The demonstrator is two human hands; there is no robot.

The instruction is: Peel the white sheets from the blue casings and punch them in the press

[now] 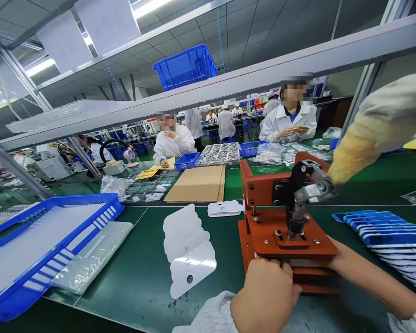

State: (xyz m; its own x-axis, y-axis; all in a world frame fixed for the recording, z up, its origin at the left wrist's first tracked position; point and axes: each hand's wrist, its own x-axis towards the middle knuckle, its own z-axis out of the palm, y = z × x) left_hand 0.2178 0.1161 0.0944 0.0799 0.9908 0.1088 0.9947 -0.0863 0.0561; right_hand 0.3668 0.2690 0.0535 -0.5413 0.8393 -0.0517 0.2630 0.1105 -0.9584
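Note:
An orange hand press (263, 226) stands on the green table in front of me. Its black lever linkage (301, 194) rises to a handle wrapped in yellow and white padding (357, 143) at the upper right. My left hand (266, 293) is curled closed at the press's front edge, pressed against the slot between the plates; what it holds is hidden. My right hand (336, 259) reaches in from the right to the same slot, its fingers hidden behind the plate. A fanned row of white cut-out cards (189, 249) lies left of the press.
Blue-edged cards (391, 236) are fanned at the right. A small white stack (225, 208) sits behind the press, with cardboard (197, 182) beyond it. A blue basket (100, 222) and plastic bags (93, 254) lie at the left. People in white coats work at the far benches.

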